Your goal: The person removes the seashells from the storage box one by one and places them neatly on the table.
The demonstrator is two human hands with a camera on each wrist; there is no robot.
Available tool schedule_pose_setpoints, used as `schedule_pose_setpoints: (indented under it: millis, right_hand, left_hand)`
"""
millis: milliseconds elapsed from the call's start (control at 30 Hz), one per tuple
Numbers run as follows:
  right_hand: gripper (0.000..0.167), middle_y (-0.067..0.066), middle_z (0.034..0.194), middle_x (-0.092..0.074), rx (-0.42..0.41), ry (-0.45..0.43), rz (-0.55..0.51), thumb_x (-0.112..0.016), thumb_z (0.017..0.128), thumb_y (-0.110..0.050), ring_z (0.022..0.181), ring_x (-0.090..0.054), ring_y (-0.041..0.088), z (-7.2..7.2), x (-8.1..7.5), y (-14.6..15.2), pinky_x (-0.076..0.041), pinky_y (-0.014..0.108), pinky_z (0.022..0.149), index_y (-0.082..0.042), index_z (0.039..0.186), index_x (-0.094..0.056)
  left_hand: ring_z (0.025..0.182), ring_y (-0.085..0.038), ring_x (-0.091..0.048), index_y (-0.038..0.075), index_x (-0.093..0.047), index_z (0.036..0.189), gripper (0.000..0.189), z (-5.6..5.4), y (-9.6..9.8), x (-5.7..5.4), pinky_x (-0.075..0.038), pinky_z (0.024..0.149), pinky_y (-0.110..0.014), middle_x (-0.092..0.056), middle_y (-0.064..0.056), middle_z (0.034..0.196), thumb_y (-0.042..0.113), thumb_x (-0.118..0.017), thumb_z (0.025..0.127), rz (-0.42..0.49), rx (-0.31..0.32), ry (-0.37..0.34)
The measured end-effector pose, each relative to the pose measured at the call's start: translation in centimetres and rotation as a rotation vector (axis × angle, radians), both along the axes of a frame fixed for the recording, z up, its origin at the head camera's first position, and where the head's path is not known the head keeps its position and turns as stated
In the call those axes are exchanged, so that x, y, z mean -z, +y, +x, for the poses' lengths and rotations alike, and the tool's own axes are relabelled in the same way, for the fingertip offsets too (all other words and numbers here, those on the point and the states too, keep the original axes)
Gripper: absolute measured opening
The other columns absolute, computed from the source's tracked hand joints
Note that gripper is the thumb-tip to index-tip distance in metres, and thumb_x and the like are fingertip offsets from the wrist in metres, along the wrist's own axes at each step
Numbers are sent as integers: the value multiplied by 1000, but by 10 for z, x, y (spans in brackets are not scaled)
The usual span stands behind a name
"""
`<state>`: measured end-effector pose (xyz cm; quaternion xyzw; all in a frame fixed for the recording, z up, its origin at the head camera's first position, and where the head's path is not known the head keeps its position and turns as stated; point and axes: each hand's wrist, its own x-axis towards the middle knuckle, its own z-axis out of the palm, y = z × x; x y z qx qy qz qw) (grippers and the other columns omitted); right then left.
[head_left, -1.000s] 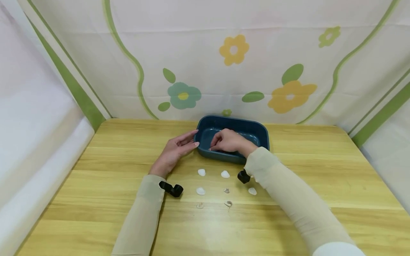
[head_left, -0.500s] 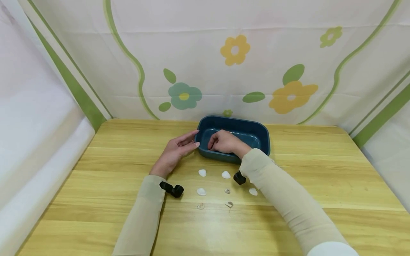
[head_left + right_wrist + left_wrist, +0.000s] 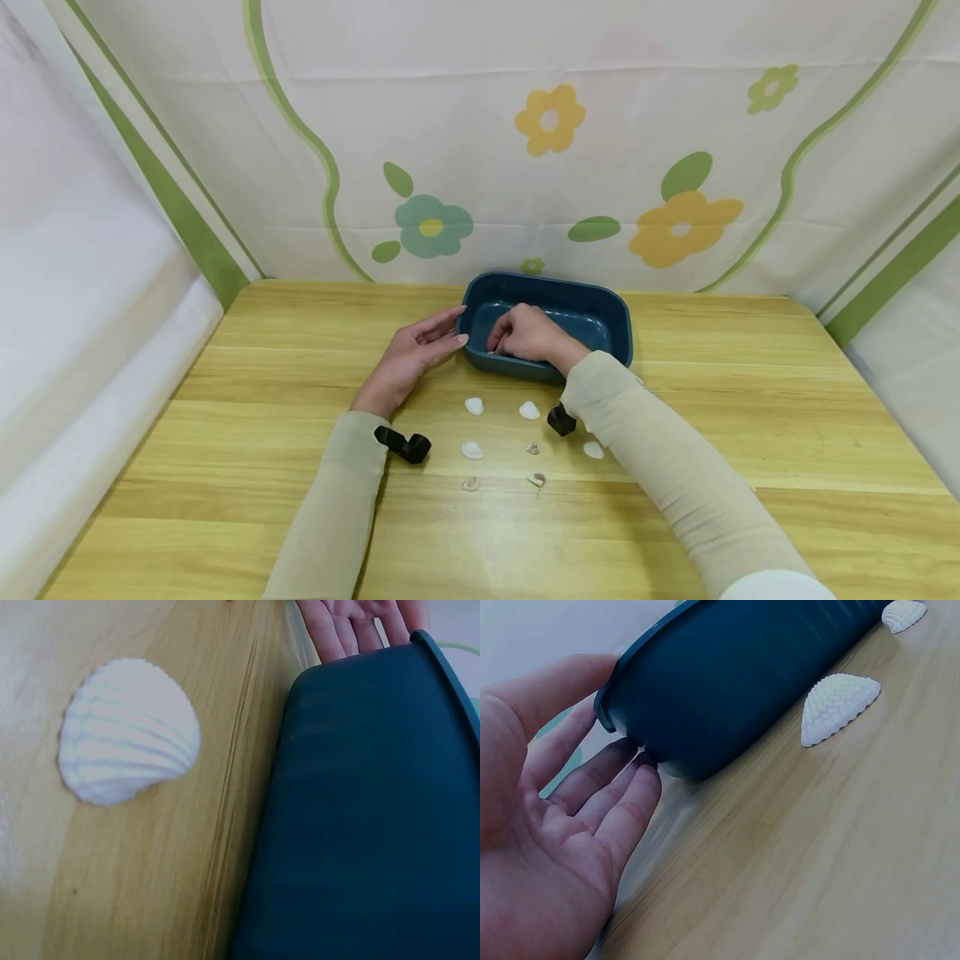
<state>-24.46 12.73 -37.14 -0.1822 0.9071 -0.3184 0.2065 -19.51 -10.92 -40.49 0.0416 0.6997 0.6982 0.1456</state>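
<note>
A dark blue plastic basin (image 3: 617,321) stands at the back of the table. The left hand (image 3: 405,362) touches its left end, fingers fairly straight and thumb at the rim, as the left wrist view also shows. Reaching over the near wall, the right hand (image 3: 528,332) is down inside the basin at its left side with fingers bent; I cannot tell whether they pinch anything. In front of the basin lie white ribbed seashells, one of them close to the basin in the left wrist view (image 3: 840,709). Another white seashell (image 3: 127,731) fills much of the right wrist view's left half.
Nearer the front are small brownish shells, among them a curled one (image 3: 536,480) and a pale one (image 3: 470,483). Right of them a white shell (image 3: 593,450) lies close to the right sleeve. A flowered curtain (image 3: 480,150) hangs behind the wooden table (image 3: 750,417).
The right hand has shifted slightly left inside the basin, its forearm moving left with it. The left hand keeps its place on the basin's end, and the shells on the table are unmoved.
</note>
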Motion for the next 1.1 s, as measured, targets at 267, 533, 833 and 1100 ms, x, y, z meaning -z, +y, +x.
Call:
schedule_pose_setpoints:
  millis: [267, 533, 833, 1100]
  right_hand:
    - [16, 4, 108, -83, -1, -5, -8, -70, 99, -8, 102, -70, 19, 0, 1, 0, -58, 34, 95, -12, 102, -86]
    - [10, 3, 101, -82, 87, -68, -131, -82, 97, -20, 95, -73, 18, 2, -6, 0, -60, 33, 89, -14, 104, -84]
    - [15, 4, 96, -80, 98, -17, -198, -85, 96, -28, 82, -75, 20, 11, -25, 5, -65, 33, 71, -15, 103, -82]
    - [15, 3, 92, -81, 93, 47, -220, -84, 96, -28, 80, -76, 19, 26, -45, 15, -65, 35, 69, -16, 105, -81]
  left_hand:
    - [155, -18, -47, 28, -63, 153, 54, 0, 0, -1, -53, 114, -26, -52, 1, 165, 24, -78, 101, 3, -6, -3]
    - [155, -18, -47, 29, -63, 153, 54, -1, 1, -1, -49, 121, -35, -53, 0, 165, 25, -79, 101, 7, -3, -11]
    - [154, -17, -49, 29, -63, 152, 53, -2, 1, 0, -48, 122, -37, -55, 2, 164, 26, -78, 102, 1, -6, -7]
    - [154, -18, -49, 29, -63, 153, 53, -1, 1, 0, -50, 120, -35, -54, 2, 164, 27, -78, 102, -11, -6, -3]
